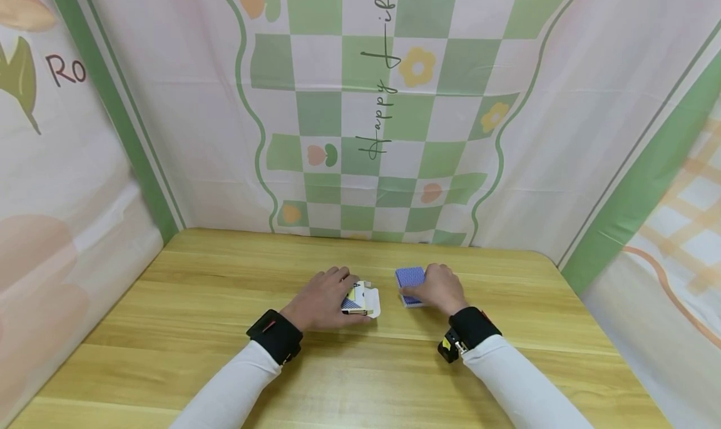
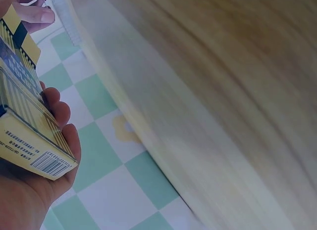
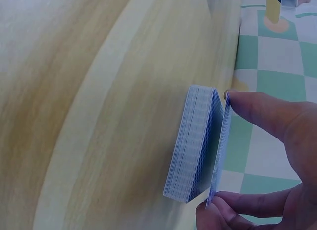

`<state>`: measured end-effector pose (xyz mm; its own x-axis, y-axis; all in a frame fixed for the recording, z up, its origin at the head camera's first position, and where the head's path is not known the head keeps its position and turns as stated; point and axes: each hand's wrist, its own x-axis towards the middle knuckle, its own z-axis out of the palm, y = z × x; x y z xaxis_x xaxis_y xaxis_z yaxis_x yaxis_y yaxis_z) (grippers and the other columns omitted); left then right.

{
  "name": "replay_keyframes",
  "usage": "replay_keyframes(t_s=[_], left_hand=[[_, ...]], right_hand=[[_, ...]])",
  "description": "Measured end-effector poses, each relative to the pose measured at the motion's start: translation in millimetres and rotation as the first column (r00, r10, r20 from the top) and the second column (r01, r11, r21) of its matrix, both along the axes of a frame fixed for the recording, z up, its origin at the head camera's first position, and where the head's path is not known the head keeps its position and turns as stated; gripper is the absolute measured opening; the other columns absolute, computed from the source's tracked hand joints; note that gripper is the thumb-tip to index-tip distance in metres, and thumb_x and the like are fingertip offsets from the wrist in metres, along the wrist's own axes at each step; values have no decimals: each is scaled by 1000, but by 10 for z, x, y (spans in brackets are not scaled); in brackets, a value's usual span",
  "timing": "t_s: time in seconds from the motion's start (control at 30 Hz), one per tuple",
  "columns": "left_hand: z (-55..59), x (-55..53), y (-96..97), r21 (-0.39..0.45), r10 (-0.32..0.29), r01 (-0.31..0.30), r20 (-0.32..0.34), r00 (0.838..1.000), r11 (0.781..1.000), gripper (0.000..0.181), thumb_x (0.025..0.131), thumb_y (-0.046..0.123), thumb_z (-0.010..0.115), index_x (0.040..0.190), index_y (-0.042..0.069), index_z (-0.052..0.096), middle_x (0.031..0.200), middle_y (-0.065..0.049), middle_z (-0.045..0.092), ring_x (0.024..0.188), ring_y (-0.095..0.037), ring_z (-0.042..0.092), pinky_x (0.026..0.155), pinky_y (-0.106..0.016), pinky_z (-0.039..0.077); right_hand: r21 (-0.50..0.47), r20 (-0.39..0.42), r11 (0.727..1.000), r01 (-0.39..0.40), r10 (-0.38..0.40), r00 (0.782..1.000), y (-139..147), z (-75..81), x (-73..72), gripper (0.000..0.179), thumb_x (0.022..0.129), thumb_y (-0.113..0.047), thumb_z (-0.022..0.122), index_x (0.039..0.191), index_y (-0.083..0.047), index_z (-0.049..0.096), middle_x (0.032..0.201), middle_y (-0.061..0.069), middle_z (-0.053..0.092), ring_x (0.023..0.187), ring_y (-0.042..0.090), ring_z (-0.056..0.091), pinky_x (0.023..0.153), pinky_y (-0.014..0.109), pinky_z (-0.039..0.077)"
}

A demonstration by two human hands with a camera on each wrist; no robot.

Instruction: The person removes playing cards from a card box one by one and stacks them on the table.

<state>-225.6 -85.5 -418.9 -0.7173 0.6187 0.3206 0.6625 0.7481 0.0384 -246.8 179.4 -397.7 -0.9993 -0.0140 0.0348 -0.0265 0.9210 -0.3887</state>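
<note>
My left hand [image 1: 320, 297] grips a playing-card box [image 1: 356, 299] with its white end flap [image 1: 374, 302] folded out towards the right. In the left wrist view the yellowish box [image 2: 37, 143] shows a barcode on one end, with fingers curled round its side. Between thumb and fingertips my right hand [image 1: 442, 288] pinches a few blue-backed playing cards [image 3: 221, 150]. Just below them lies a thick squared deck of cards [image 3: 187, 146] on the table, a narrow gap showing between. From the head, the pinched cards overlap the deck.
Both hands work near the middle of a wooden table [image 1: 225, 366]. A patterned curtain [image 1: 366, 116] hangs right behind its far edge, and more fabric hangs at the left and right sides.
</note>
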Motion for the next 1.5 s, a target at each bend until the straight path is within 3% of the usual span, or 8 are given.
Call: replay_keyframes(t_s=[0.43,0.67,1.1,1.5], left_hand=[[-2,-10,8,-6,6,-6,5,1000,1000,81,74,78,44,124,15,52,109,0,50,92,-14,44,76,-33,41],[13,8,2,-6,1,-1,8,1000,1000,81,74,78,45,124,14,52,111,-1,50,94,-15,45,77,-34,41],[13,27,-2,5,-4,4,-1,1000,1000,82,74,78,45,124,14,52,110,-1,51,94,-15,47,77,-35,42],[-6,29,0,1,12,-12,24,1000,1000,83,73,79,44,125,14,52,111,-1,50,95,-15,47,79,-37,42]], right_hand=[[20,-5,1000,6,-6,1000,-21,-31,-14,55,66,-50,74,83,0,57,76,9,53,66,22,51,53,33,38],[11,3,1000,11,-11,1000,-22,-54,-14,50,65,-48,76,75,-3,56,72,9,52,63,21,49,51,32,36],[5,7,1000,-1,1,1000,-9,-72,-2,57,65,-48,75,86,2,55,77,10,52,68,23,49,54,32,39],[-7,3,1000,-4,5,1000,-17,-62,19,57,65,-48,75,84,1,54,76,10,50,69,23,48,55,32,38]])
